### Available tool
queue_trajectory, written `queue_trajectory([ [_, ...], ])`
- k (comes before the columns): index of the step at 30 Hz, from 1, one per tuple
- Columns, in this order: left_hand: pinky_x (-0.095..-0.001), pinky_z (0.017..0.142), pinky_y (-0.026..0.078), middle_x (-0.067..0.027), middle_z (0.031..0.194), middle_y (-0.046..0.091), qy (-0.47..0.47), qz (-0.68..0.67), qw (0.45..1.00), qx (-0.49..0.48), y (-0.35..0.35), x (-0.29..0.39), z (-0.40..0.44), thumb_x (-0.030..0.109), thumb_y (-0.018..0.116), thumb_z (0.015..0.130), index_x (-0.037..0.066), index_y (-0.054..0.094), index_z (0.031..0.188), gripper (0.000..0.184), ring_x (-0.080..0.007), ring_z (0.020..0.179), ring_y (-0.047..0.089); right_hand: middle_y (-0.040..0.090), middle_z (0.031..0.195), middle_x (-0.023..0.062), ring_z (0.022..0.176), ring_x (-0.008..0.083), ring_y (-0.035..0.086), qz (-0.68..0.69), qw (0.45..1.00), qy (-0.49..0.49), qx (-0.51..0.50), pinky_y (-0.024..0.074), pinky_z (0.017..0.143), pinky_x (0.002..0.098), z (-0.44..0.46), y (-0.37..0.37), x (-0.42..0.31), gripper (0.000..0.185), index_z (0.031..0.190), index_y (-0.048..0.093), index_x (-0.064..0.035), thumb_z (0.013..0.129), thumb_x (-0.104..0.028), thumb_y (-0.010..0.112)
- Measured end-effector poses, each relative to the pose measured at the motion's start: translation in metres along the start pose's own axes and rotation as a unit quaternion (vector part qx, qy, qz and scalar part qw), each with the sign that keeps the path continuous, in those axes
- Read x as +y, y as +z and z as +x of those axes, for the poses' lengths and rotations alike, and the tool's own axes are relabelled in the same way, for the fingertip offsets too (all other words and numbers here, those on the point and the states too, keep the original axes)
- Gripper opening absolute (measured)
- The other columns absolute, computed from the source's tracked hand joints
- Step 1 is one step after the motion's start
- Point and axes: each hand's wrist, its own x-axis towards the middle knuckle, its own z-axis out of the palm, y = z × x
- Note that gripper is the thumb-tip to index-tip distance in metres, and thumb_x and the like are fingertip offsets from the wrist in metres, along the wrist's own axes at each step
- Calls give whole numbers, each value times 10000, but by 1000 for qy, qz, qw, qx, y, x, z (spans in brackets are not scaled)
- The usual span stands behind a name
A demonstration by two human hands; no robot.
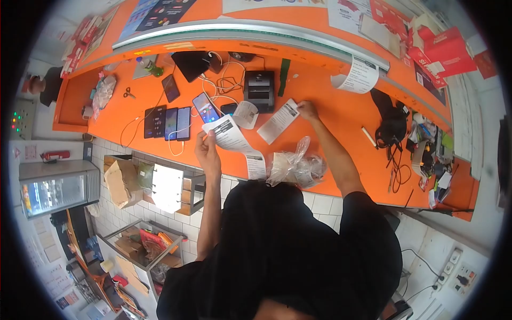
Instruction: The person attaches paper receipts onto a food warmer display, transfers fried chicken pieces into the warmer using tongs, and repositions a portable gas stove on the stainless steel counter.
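Note:
My left hand pinches the edge of a long printed receipt, which curls down to the right over the counter's front edge. Between the fingers of my right hand is the top corner of a shorter receipt, lying at a slant above the orange surface. A curled paper slip with a square printed code sits between the two receipts, just below the black receipt printer. Close to my body, a knotted clear plastic bag rests on the counter; its contents are hard to make out.
Several phones, including a lit one, lie left among white cables. Scissors are farther left. Another receipt hangs from the raised shelf edge. At right are a black bag and mixed clutter.

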Motion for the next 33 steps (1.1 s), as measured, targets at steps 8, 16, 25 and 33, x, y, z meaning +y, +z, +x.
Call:
queue_trajectory([
  [8,-205,566,424,34,730,634,-67,-36,991,-108,41,7,30,208,591,985,11,632,988,201,-31,653,548,653,1133,134,1038,197,624,431,858,-191,-204,513,882,330,-147,-65,-221,480,1336,504,-42,929,-259,638],
  [16,-260,721,493,-33,889,671,-61,-5,941,-332,65,-15,18,136,640,943,-25,629,1001,172,-86,818,605,683,914,75,806,136,636,256,931,-258,8,498,715,282,-155,-87,-234,425,1205,593,-56,806,-37,737],
  [25,-231,666,420,3,829,614,-84,-33,951,-295,30,-110,-46,209,514,1021,23,599,920,228,-46,762,515,680,996,118,983,251,645,-82,957,-121,250,481,874,346,-142,-100,-148,443,1201,597,-72,790,-120,754],
  [33,-230,539,385,23,657,561,40,58,937,-342,33,-25,3,229,576,986,27,615,866,238,-24,613,477,641,898,88,885,209,603,-6,903,-356,-239,455,780,349,-202,-63,-242,355,907,626,-45,768,-318,805],
])
